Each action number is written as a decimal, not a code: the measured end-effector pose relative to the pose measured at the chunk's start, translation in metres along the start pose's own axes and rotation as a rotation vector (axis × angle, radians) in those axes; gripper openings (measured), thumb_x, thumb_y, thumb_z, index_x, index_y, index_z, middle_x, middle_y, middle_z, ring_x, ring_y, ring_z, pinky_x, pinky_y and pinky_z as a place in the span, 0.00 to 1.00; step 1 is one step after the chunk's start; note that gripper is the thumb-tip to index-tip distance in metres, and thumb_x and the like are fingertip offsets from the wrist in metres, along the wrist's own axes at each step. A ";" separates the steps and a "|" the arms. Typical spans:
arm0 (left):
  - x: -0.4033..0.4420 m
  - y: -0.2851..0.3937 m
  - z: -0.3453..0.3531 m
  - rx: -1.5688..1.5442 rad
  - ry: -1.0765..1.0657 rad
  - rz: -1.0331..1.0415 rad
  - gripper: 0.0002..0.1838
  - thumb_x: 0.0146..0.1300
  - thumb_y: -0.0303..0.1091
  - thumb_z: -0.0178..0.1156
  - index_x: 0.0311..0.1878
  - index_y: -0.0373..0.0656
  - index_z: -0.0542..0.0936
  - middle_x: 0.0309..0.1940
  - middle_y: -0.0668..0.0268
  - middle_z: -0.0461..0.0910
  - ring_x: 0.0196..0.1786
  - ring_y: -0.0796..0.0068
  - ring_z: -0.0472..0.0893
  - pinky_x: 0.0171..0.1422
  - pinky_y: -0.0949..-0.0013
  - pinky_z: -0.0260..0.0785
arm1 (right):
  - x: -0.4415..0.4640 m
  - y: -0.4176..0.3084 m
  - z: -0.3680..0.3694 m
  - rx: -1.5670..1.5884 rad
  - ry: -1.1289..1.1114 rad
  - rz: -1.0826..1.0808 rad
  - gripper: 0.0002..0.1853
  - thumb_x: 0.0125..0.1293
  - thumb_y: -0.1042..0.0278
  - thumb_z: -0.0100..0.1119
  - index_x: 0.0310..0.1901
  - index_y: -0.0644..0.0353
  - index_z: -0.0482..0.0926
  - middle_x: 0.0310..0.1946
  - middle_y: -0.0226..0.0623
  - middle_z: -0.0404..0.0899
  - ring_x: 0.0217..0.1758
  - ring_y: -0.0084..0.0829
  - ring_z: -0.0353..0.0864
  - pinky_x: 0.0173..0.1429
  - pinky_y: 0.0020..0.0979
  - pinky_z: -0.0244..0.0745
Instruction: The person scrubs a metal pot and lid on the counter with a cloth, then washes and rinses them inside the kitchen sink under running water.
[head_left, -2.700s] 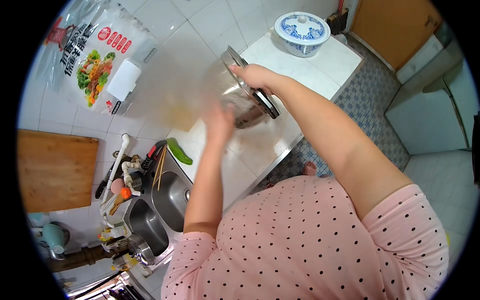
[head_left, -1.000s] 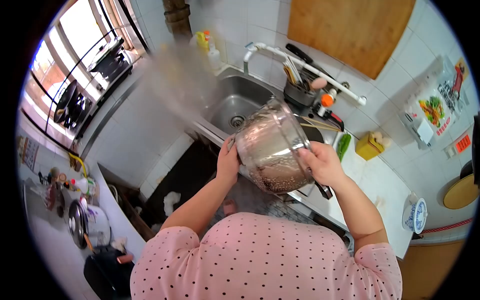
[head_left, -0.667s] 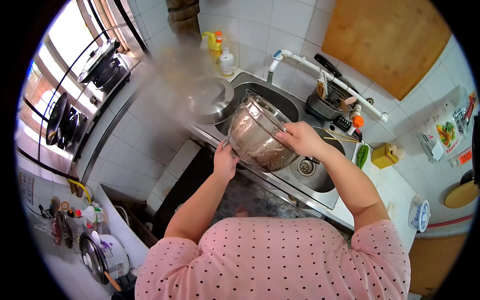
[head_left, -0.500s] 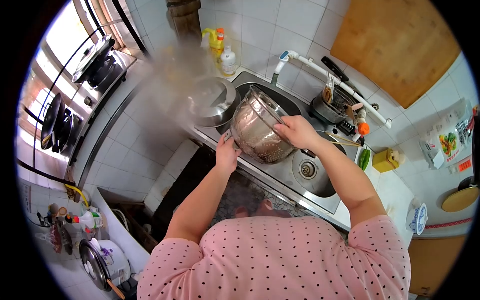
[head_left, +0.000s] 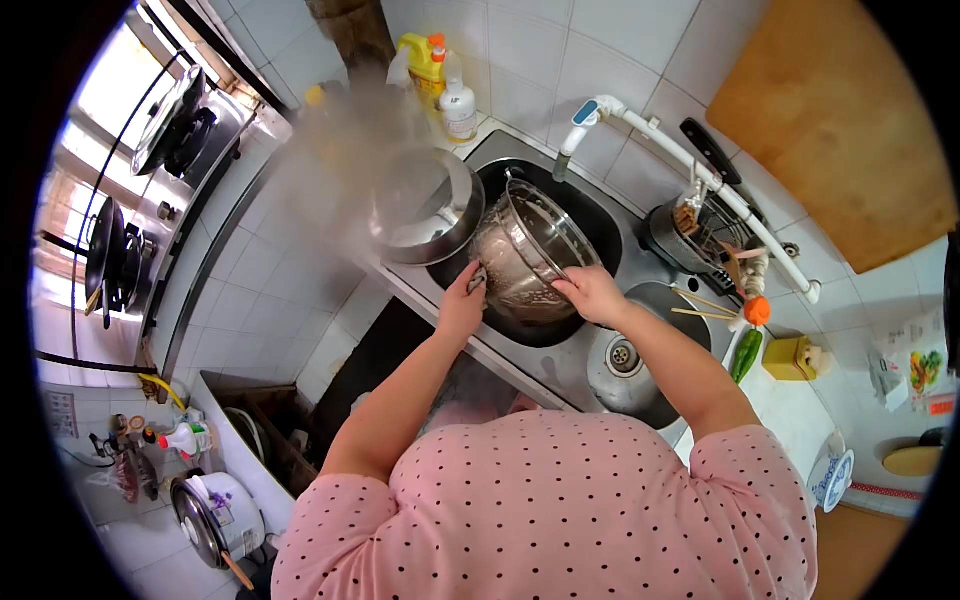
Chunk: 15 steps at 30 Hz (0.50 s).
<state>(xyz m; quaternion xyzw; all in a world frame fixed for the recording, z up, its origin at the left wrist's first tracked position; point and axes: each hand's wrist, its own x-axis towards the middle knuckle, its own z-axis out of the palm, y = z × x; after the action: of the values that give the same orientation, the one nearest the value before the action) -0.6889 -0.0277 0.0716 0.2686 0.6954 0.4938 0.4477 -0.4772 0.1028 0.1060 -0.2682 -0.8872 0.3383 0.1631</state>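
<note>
Hands [head_left: 592, 296] gripping pot [head_left: 511, 274], rim [head_left: 529, 248] tilted, basin [head_left: 604, 226] gap beside

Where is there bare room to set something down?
The white counter between yellow box and patterned bowl; also the right basin around its drain. Crowded: the left basin, where left hand and right hand hold the pot beside a steel vessel, and around the utensil holder.
</note>
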 end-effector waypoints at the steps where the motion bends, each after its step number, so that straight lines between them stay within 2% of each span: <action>1: -0.002 0.011 0.001 0.064 -0.001 -0.047 0.24 0.68 0.29 0.52 0.67 0.43 0.66 0.48 0.64 0.78 0.46 0.79 0.75 0.51 0.75 0.68 | 0.001 0.002 0.001 -0.008 -0.007 -0.013 0.15 0.66 0.59 0.55 0.27 0.63 0.75 0.24 0.50 0.77 0.30 0.53 0.76 0.34 0.45 0.70; 2: -0.002 0.017 0.002 0.129 -0.006 -0.094 0.24 0.68 0.29 0.52 0.67 0.43 0.66 0.47 0.64 0.78 0.45 0.79 0.75 0.51 0.75 0.67 | 0.003 0.005 0.003 -0.017 -0.014 -0.022 0.15 0.66 0.59 0.55 0.27 0.62 0.75 0.24 0.50 0.77 0.30 0.53 0.76 0.34 0.45 0.70; 6: 0.017 0.001 0.000 0.188 -0.053 -0.053 0.27 0.67 0.30 0.54 0.69 0.45 0.64 0.44 0.64 0.79 0.40 0.76 0.75 0.47 0.73 0.68 | 0.008 0.018 0.009 -0.045 -0.026 -0.047 0.15 0.65 0.60 0.55 0.26 0.61 0.73 0.22 0.48 0.76 0.28 0.51 0.76 0.33 0.45 0.70; 9: 0.050 -0.051 -0.005 0.330 -0.094 0.084 0.26 0.66 0.31 0.54 0.68 0.44 0.65 0.39 0.57 0.80 0.36 0.68 0.79 0.45 0.69 0.70 | 0.009 0.034 0.021 -0.051 -0.001 -0.068 0.15 0.65 0.60 0.55 0.25 0.60 0.73 0.21 0.47 0.75 0.27 0.51 0.76 0.32 0.45 0.70; 10: 0.035 -0.001 -0.004 0.285 -0.156 -0.123 0.28 0.67 0.31 0.54 0.70 0.45 0.63 0.41 0.65 0.79 0.37 0.76 0.74 0.45 0.72 0.69 | 0.010 0.036 0.025 -0.052 0.009 -0.070 0.15 0.64 0.60 0.56 0.25 0.60 0.73 0.21 0.47 0.75 0.27 0.50 0.76 0.32 0.45 0.70; 13: 0.065 -0.061 -0.008 0.350 -0.193 0.002 0.28 0.67 0.31 0.53 0.70 0.46 0.62 0.47 0.59 0.79 0.42 0.69 0.78 0.49 0.70 0.69 | 0.012 0.039 0.036 -0.106 0.007 -0.074 0.14 0.64 0.60 0.56 0.25 0.60 0.72 0.20 0.47 0.75 0.26 0.51 0.76 0.31 0.46 0.70; 15: 0.059 -0.027 -0.009 0.391 -0.240 0.086 0.27 0.67 0.30 0.51 0.69 0.45 0.61 0.60 0.50 0.68 0.57 0.54 0.72 0.61 0.64 0.63 | 0.016 0.036 0.037 -0.139 -0.073 -0.030 0.14 0.64 0.60 0.56 0.26 0.60 0.72 0.20 0.48 0.75 0.26 0.51 0.76 0.31 0.46 0.69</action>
<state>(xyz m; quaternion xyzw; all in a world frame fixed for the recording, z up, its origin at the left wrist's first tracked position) -0.7223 0.0061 0.0268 0.4364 0.7076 0.3326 0.4453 -0.4938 0.1158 0.0563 -0.2530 -0.9178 0.2827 0.1169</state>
